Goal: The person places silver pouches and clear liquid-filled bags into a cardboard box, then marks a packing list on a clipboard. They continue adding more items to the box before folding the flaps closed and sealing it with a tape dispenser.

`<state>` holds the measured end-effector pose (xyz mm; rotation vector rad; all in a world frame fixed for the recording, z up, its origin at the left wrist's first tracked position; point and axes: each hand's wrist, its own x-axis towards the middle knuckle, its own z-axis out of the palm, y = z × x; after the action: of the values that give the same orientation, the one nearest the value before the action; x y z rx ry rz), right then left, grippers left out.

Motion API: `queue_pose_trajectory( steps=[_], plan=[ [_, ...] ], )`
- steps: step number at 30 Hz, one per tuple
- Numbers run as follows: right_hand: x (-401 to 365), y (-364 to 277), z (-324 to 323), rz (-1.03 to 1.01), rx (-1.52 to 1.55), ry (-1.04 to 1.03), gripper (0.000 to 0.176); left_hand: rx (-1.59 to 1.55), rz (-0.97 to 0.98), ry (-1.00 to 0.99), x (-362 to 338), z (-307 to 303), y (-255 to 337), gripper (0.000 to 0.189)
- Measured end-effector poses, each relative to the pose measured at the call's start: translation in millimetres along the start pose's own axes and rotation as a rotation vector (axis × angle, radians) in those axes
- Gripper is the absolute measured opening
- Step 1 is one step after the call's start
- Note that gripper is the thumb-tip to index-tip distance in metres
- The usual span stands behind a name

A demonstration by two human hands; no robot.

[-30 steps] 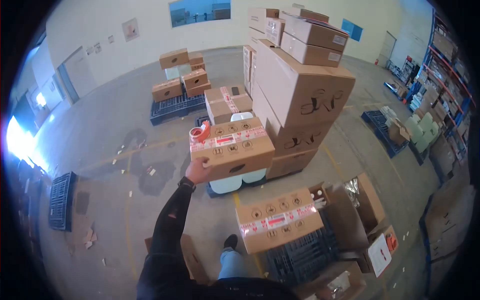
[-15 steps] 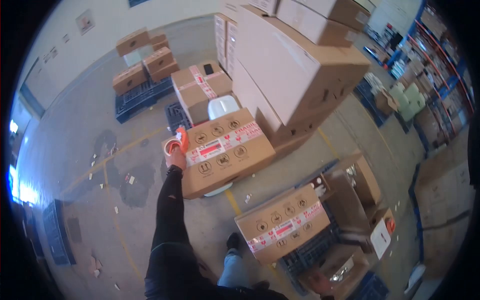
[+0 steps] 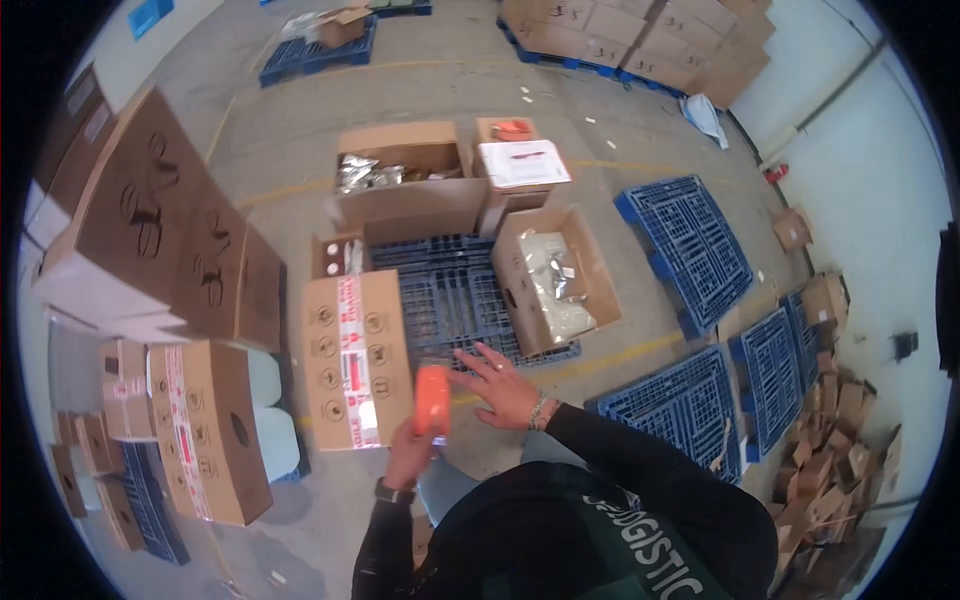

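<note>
My left hand (image 3: 408, 456) is wrapped round an orange tape dispenser (image 3: 432, 400), held upright in front of my body. My right hand (image 3: 500, 388) is open with fingers spread, its fingertips close to the dispenser's upper end. A sealed cardboard box (image 3: 325, 400) with red and white fragile tape lies just left of the dispenser. Past my hands is a blue plastic pallet (image 3: 450, 300), partly covered by boxes.
An open box (image 3: 515, 290) with silvery packets stands right of the pallet's middle; another open box (image 3: 410, 210) is behind. Tall stacked cartons (image 3: 150, 220) rise at left, near a second taped box (image 3: 215, 430). Blue pallets (image 3: 690, 245) and scrap cardboard (image 3: 830, 460) lie at right.
The view has turned right, away from the taped box beside the tall cartons. My left hand has brought the tape dispenser back from that box to my front; my right hand has come near it.
</note>
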<state>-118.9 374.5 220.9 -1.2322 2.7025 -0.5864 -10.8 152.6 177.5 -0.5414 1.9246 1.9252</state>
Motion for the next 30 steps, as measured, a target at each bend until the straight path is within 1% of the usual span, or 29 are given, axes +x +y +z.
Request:
queue_pose_trajectory(
  steps=[2, 3, 5, 6, 8, 9, 10, 11, 12, 14, 15, 17, 18, 20, 21, 23, 25, 26, 27, 28, 29, 30],
  plan=[
    [-55, 44, -17, 0.074, 0.002, 0.001, 0.071, -0.072, -0.026, -0.172, 13, 73, 23, 0.028],
    [-79, 64, -19, 0.118, 0.057, 0.063, 0.068, -0.113, -0.042, -0.256, 20, 109, 32, 0.028],
    [-127, 105, -26, 0.207, 0.172, 0.173, 0.063, -0.093, -0.086, -0.372, 40, 179, 47, 0.03],
    [-151, 120, -26, 0.25, 0.157, 0.233, 0.058, -0.074, -0.126, -0.433, 43, 207, 46, 0.031],
    [-183, 150, -35, 0.333, 0.114, 0.355, 0.048, -0.163, -0.255, -0.57, 55, 267, 43, 0.03],
    [-199, 169, -34, 0.382, 0.193, 0.389, 0.046, -0.215, -0.315, -0.635, 60, 291, 49, 0.03],
    [-217, 186, -27, 0.43, 0.275, 0.414, 0.043, -0.161, -0.342, -0.657, 61, 309, 56, 0.031],
    [-231, 201, -26, 0.477, 0.357, 0.439, 0.041, -0.109, -0.368, -0.677, 61, 323, 74, 0.033],
    [-238, 213, -33, 0.539, 0.39, 0.426, 0.04, -0.054, -0.392, -0.698, 68, 336, 89, 0.035],
    [-249, 231, -40, 0.671, 0.461, 0.402, 0.038, 0.143, -0.26, -0.675, 89, 345, 95, 0.042],
    [-256, 247, -38, 0.726, 0.479, 0.309, 0.039, 0.244, -0.191, -0.665, 105, 345, 96, 0.046],
    [-269, 289, -17, 0.832, 0.508, 0.126, 0.043, 0.239, -0.198, -0.504, 154, 336, 89, 0.063],
    [-273, 307, -2, 0.797, 0.424, 0.162, 0.048, 0.231, -0.202, -0.425, 184, 333, 77, 0.073],
    [-278, 339, 29, 0.708, 0.255, 0.211, 0.059, 0.304, -0.242, -0.256, 257, 326, 23, 0.079],
    [-272, 360, 42, 0.774, 0.267, 0.112, 0.063, 0.342, -0.255, -0.169, 301, 325, -8, 0.082],
    [-257, 384, 68, 0.9, 0.305, -0.113, 0.072, 0.37, -0.179, -0.044, 381, 319, -93, 0.088],
    [-234, 418, 96, 0.945, 0.249, -0.214, 0.077, 0.435, -0.175, 0.027, 425, 329, -119, 0.094],
    [-225, 435, 114, 0.967, 0.225, -0.268, 0.079, 0.486, -0.216, 0.033, 438, 341, -99, 0.097],
    [-220, 449, 133, 0.968, 0.194, -0.257, 0.072, 0.539, -0.264, 0.032, 451, 350, -96, 0.099],
    [-215, 464, 150, 0.966, 0.161, -0.246, 0.065, 0.567, -0.229, 0.059, 476, 354, -130, 0.093],
    [-211, 481, 166, 0.963, 0.128, -0.231, 0.058, 0.596, -0.191, 0.086, 507, 356, -180, 0.088],
    [-213, 498, 184, 0.909, 0.068, -0.247, 0.05, 0.79, -0.121, -0.006, 515, 356, -196, 0.077]
  ],
)
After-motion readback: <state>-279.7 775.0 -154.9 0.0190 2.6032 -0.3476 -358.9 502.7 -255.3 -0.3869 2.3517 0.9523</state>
